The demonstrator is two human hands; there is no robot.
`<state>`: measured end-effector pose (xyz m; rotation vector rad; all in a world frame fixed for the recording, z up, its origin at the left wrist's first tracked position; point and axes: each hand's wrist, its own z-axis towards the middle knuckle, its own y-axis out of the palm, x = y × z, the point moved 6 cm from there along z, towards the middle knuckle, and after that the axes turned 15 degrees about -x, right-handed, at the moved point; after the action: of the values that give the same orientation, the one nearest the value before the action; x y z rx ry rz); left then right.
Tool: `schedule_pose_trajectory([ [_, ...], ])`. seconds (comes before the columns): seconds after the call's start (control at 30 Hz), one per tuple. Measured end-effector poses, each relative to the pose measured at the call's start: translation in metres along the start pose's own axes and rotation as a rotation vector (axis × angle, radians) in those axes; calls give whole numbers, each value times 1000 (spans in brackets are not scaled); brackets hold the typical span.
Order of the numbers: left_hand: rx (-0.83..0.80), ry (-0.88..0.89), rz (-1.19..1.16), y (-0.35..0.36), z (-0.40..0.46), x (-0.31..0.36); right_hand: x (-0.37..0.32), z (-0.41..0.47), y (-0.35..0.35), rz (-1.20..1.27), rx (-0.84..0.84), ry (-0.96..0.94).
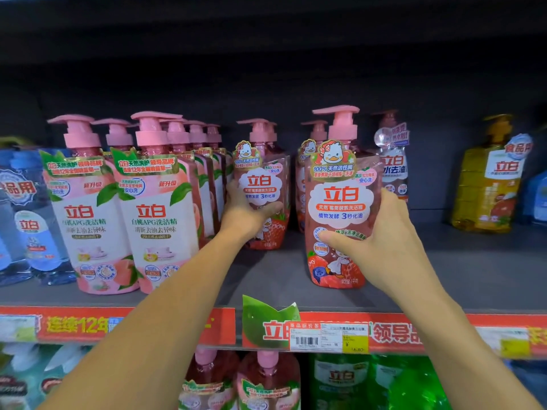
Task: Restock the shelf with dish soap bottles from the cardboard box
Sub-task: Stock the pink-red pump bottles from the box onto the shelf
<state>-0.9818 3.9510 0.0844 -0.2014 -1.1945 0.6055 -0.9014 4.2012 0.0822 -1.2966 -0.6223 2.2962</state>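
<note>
Both forearms reach up from below. My right hand (381,232) wraps the front strawberry dish soap bottle (340,202) at its waist near the shelf (473,276) edge; my left hand (245,214) clasps a second strawberry bottle (263,187) further back. Full bottles look heavy, glossy film slippery, so I judge mid-body grips safest, not the pump.

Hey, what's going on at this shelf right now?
A person is stocking a store shelf with pink-pump dish soap. The left hand grips one strawberry bottle set further back, and the right hand grips another strawberry bottle nearer the front edge. Peach-label bottles stand in rows to the left. The cardboard box is not in view.
</note>
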Motion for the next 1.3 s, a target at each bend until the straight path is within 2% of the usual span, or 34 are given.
schedule_pose_trajectory([
  [0.1,-52,-99,48,2,5,-5,-1,1,0,-24,-8,14],
  [0.2,-145,-211,365,4,-7,1,-3,0,-2,-44,-16,32],
  [0.23,-155,-166,448,6,-21,10,-3,0,-3,-49,-21,39],
  [0.33,-237,153,694,19,-78,37,-5,1,-4,-63,-19,49],
  [0.43,-364,209,881,26,-125,37,-7,4,-2,-95,-10,60],
  [0.53,-385,211,913,26,-141,21,-6,11,1,-113,-19,78],
  [0.63,-318,267,967,27,-147,11,-3,28,6,-128,-35,104],
  [0.8,-228,261,952,25,-147,10,4,63,18,-162,-49,122],
  [1.0,-200,254,960,26,-147,7,11,88,32,-117,-57,141],
  [1.3,-182,260,986,25,-150,6,16,84,45,-187,-34,128],
])
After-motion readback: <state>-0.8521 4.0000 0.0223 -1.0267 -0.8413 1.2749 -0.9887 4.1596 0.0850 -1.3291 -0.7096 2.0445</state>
